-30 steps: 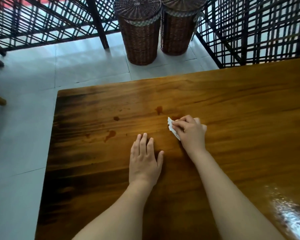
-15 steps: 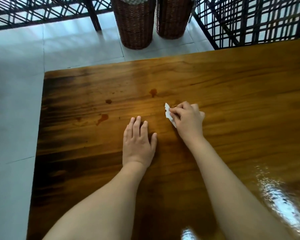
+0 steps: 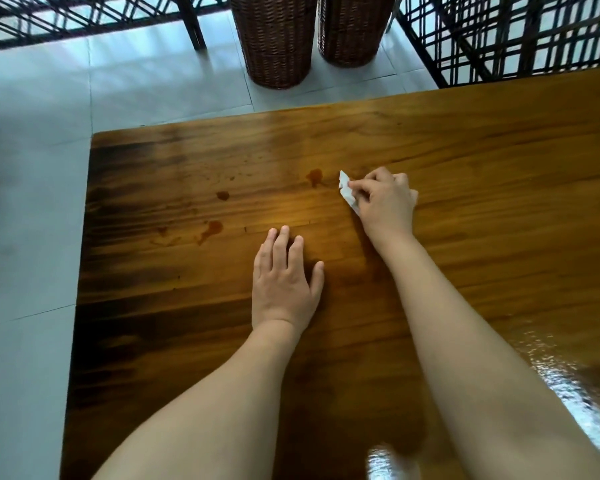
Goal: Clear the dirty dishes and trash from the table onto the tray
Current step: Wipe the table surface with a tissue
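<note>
1. Nearest, the wooden table (image 3: 499,161) carries bright glare patches at its near right edge, and both bare forearms reach forward over it.
2. Left hand (image 3: 284,282): palm down and flat on the wood, fingers straight and close together, holding nothing.
3. Right hand (image 3: 385,206): farther and to the right, well apart from the left hand, fingers curled and pinching a paper scrap (image 3: 346,189) against the tabletop.
4. Paper scrap, orientation: the long axis runs diagonally. The free tip points far-left, and the near-right end passes under the fingers.
5. Paper scrap, position: it projects from the left side of the right hand, beyond and right of the left hand's fingertips.
6. Paper scrap, appearance: white, thin and narrow, with a jagged far edge. The rest is hidden by the hand.
7. Brown stain (image 3: 315,175): just left of the scrap's tip. Further brown spots (image 3: 211,230) lie farther left.
8. Beyond the table: pale floor tiles (image 3: 118,81), two wicker baskets (image 3: 274,39) and dark lattice frames (image 3: 516,36).
</note>
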Demonstrator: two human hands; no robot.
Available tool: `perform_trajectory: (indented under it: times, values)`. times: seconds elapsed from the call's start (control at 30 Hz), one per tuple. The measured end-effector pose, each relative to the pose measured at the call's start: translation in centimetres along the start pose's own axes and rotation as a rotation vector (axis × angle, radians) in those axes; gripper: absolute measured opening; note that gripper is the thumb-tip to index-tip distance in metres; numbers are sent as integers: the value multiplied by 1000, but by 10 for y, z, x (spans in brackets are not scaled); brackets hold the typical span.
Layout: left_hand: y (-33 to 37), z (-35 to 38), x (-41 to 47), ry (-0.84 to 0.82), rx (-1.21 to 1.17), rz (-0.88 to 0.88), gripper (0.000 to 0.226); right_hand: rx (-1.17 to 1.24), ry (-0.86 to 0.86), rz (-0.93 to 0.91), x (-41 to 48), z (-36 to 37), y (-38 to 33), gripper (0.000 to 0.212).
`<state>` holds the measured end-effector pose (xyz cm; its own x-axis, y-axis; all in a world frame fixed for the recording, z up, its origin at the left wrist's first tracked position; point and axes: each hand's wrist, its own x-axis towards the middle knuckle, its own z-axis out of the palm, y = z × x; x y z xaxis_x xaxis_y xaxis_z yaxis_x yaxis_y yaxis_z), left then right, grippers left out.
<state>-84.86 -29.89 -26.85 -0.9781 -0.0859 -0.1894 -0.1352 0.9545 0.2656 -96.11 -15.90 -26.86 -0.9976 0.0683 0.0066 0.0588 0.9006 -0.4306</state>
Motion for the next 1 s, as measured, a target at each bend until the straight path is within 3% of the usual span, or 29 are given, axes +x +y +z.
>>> perform_trajectory:
  times: [0.3, 1.0]
  values:
    - [0, 0, -1, 2, -25, 2, 58, 131, -91, -85, -68, 3, -6, 22]
    - [3, -3, 1, -25, -1, -16, 59, 41, -38, -163, 41, 26, -50, 26]
